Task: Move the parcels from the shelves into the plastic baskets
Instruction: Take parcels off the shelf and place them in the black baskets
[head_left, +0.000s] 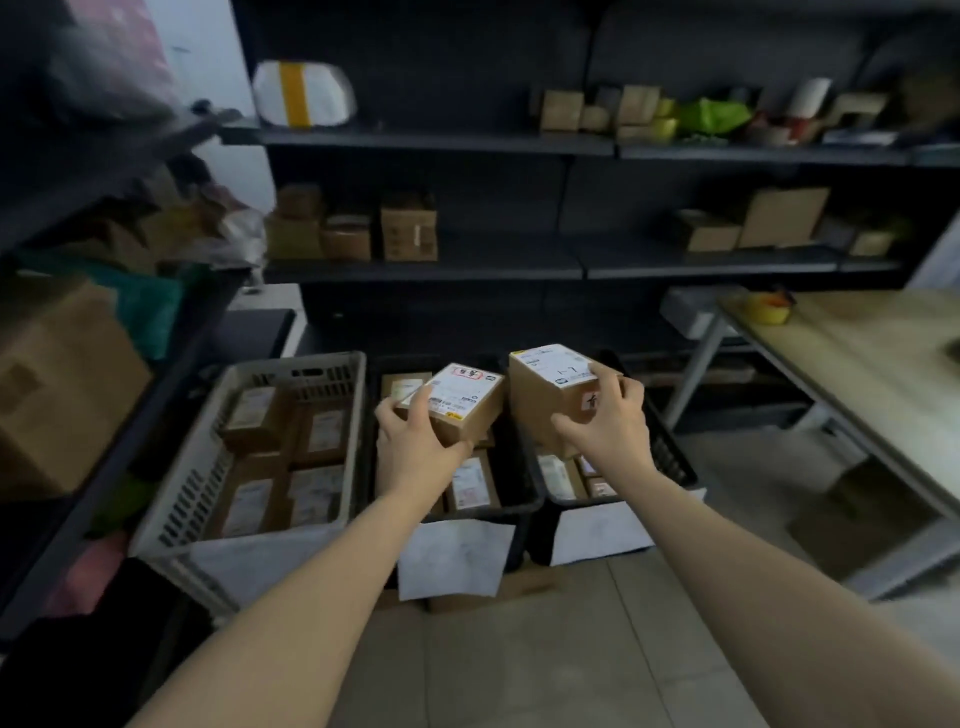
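Note:
My left hand (410, 441) grips a small cardboard parcel (460, 397) with a white label, held above the middle black basket (519, 501). My right hand (605, 421) grips a taller cardboard parcel (540, 395), also labelled, above the right black basket (670, 457). A grey plastic basket (322, 371) stands to the left, with several boxed parcels in it. All three baskets sit on the floor and hold parcels. More parcels (408, 226) stand on the dark shelves (426, 267) behind.
A wooden table (872, 364) with a yellow tape roll (769, 306) stands at the right. A large carton (57, 384) sits on the left rack. White paper sheets (457, 558) hang on the basket fronts. Tiled floor lies in the foreground.

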